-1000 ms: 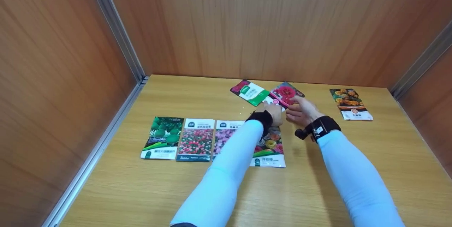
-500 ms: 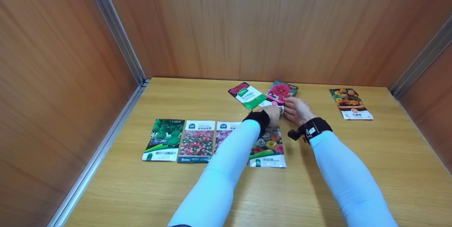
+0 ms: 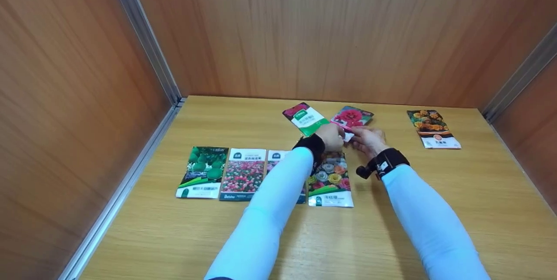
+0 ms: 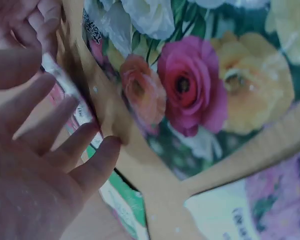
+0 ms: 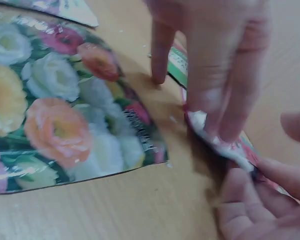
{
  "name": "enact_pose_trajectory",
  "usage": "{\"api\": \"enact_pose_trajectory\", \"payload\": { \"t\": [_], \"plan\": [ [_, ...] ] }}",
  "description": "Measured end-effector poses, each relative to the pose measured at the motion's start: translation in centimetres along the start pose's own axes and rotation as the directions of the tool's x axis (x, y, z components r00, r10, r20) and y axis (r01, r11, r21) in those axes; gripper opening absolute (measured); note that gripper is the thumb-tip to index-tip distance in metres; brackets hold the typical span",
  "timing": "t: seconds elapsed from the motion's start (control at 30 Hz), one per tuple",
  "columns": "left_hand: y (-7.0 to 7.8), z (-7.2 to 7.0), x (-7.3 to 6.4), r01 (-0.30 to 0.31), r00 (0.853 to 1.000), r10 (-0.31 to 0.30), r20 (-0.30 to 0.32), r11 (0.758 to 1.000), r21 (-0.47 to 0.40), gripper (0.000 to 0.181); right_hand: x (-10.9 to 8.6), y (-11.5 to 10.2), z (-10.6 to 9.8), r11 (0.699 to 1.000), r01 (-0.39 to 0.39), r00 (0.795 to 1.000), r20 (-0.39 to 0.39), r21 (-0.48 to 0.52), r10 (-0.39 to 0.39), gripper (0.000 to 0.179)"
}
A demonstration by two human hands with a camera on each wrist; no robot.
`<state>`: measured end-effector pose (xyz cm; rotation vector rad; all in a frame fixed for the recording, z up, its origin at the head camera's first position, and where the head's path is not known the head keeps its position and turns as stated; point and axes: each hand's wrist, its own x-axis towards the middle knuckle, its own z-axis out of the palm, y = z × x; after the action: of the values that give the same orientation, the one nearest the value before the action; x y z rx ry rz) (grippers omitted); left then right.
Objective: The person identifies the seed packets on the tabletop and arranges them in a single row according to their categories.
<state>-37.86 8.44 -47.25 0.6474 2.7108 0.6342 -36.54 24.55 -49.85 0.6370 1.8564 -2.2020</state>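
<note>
A seed packet with a deep-pink flower lies near the back wall. My right hand pinches its near end between thumb and fingers, as the right wrist view shows. My left hand has its fingers fairly straight and spread, with fingertips touching the same near edge; its thumb stands apart. Just left of it lies a green-and-white seed packet, close against the pink-flower one. Below the hands is a packet with mixed roses-like blooms, its top partly hidden by the left wrist.
Left of that stand in a row a green-fruit packet, a red-and-pink flower packet and a purple flower packet, mostly under the left sleeve. An orange marigold packet lies at the right. Wooden walls enclose the table.
The pink-flower packet went slightly left, then back right and a little nearer. My left hand has shifted slightly left; my right hand has moved left and nearer, onto the packet's near end.
</note>
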Motion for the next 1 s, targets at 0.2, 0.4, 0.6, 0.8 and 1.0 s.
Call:
{"api": "enact_pose_trajectory", "payload": {
  "t": [0.2, 0.4, 0.6, 0.8, 1.0],
  "plan": [
    [-0.8, -0.1, 0.3, 0.089, 0.988, -0.095, -0.119, 0.994, -0.059, 0.025, -0.3, 0.0, 0.2, 0.996, 0.058, 0.988, -0.140, -0.071, -0.068, 0.032],
    [-1.0, -0.2, 0.9, 0.258, 0.954, -0.286, -0.088, 0.935, -0.243, 0.029, -0.9, -0.7, 0.0, 0.980, 0.161, 0.945, -0.270, -0.115, -0.187, 0.033],
    [-1.4, -0.6, 0.7, 0.297, 0.922, -0.369, -0.116, 0.867, -0.401, 0.052, -0.7, -1.4, 0.1, 0.981, 0.178, 0.961, -0.203, -0.079, -0.190, 0.049],
    [-1.4, -1.0, 0.2, 0.220, 0.916, -0.332, -0.224, 0.885, -0.410, 0.048, -1.2, -1.2, -0.4, 0.982, 0.137, 0.987, -0.070, -0.131, -0.147, 0.051],
    [-0.4, -1.3, -0.3, 0.246, 0.899, -0.381, -0.217, 0.847, -0.471, 0.032, -2.1, -0.7, -2.1, 0.980, 0.054, 0.998, 0.037, -0.190, -0.047, 0.040]
  ]
}}
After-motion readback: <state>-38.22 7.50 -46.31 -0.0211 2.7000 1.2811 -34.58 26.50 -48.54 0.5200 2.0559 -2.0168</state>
